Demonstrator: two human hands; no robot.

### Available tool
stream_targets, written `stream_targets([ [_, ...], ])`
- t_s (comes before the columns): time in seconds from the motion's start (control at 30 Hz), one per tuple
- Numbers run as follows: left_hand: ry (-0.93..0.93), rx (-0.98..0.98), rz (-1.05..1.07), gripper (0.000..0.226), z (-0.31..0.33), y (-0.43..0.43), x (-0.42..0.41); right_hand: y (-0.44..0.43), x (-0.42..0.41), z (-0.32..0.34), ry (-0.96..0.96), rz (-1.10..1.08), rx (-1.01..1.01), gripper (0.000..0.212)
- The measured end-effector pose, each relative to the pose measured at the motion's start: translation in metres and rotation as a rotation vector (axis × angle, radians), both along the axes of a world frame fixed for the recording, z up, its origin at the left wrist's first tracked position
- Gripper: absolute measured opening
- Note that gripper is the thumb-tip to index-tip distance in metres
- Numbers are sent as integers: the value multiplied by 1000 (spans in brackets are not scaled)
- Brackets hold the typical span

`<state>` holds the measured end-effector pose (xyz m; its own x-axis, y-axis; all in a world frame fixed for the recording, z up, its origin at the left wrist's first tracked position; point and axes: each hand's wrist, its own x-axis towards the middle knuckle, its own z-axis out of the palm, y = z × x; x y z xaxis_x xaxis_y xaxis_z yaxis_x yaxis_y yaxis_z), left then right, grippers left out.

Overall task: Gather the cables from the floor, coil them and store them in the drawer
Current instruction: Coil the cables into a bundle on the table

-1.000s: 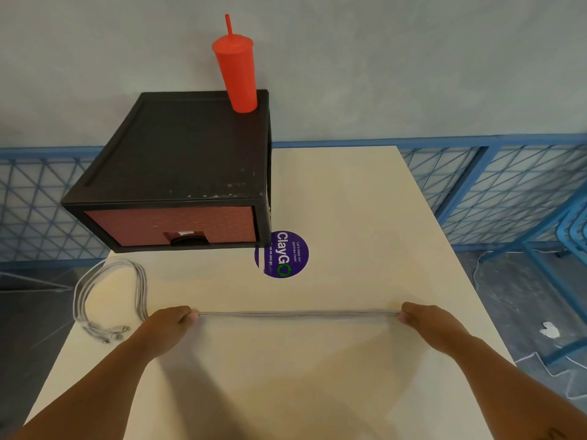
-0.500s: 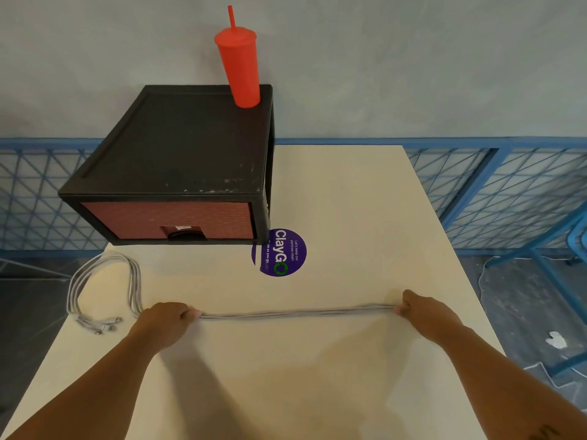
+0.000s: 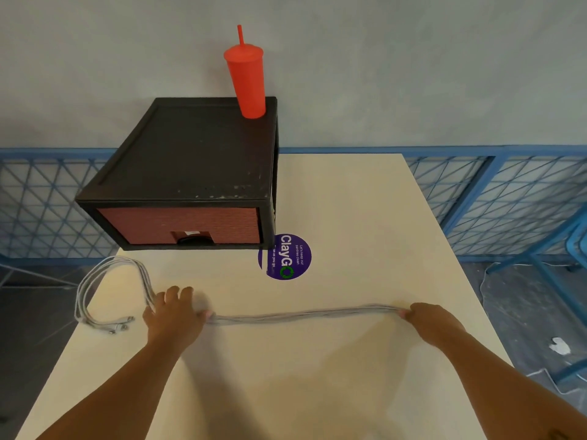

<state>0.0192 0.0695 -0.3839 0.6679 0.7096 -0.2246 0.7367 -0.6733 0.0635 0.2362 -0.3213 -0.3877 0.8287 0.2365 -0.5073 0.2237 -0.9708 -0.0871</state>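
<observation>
1. I stand at a cream table set against a grey wall, with blue mesh railing behind it and dark floor to either side.

2. On the table's far left sits a black cabinet with a single reddish drawer, closed. A red tumbler with a straw stands on the cabinet's back right corner, and a purple ClayGo sticker lies on the tabletop just beside the cabinet's front right corner.

3. The grey cable bundle is off the floor and on the table. Several strands run together, slightly slack, between my two hands. Past my left hand the remainder loops out over the table's left edge and comes back, with the connector ends lying near that edge.

4. My left hand pins the strands with thumb and palm while the fingers are spread loose. My right hand is closed, pinching the bundle's other end.

5. I judge this to be the coiling step: the strands are gathered and evened out, not yet folded, and nothing is stored.

6. Next I should bring my right hand toward my left to double the bundle, keeping the strands together so none slips, and draw in the overhanging loop before it drags the bundle off the edge. The drawer will need a free hand to open.
</observation>
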Motion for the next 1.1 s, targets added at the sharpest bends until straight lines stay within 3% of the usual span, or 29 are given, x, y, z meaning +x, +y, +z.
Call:
stream_targets([
  [0.1, -96, 18, -77, 51, 2, -15, 6, 5, -2, 9, 22, -30, 59, 39],
  [0.23, -292, -160, -233, 20, 31, -62, 38, 27, -8, 42, -21, -103, 206, 39],
  [0.33, -254, -617, -328, 33, 66, -111, 63, 49, -17, 67, -70, -102, 265, 39],
  [0.4, -254, -1023, -215, 35, 89, -138, 76, 66, -30, 83, -120, -87, 282, 39],
  [0.47, -268, -1226, -76, 38, 110, -155, 89, 85, -50, 99, -188, -61, 294, 35],
  [0.63, -291, -1370, 169, 38, 129, -160, 109, 119, -94, 116, -293, 56, 255, 4],
  [0.8, -287, -1567, 438, 17, 135, -155, 100, 130, -123, 115, -307, 68, 279, 11],
  [0.93, -322, -1563, 531, 5, 136, -153, 86, 137, -140, 115, -299, 131, 243, 9],
  [1.03, -360, -1568, 550, 9, 137, -153, 77, 143, -148, 119, -303, 133, 303, 23],
  [1.1, -406, -1570, 538, 18, 137, -152, 75, 143, -151, 121, -274, 116, 474, 31],
])
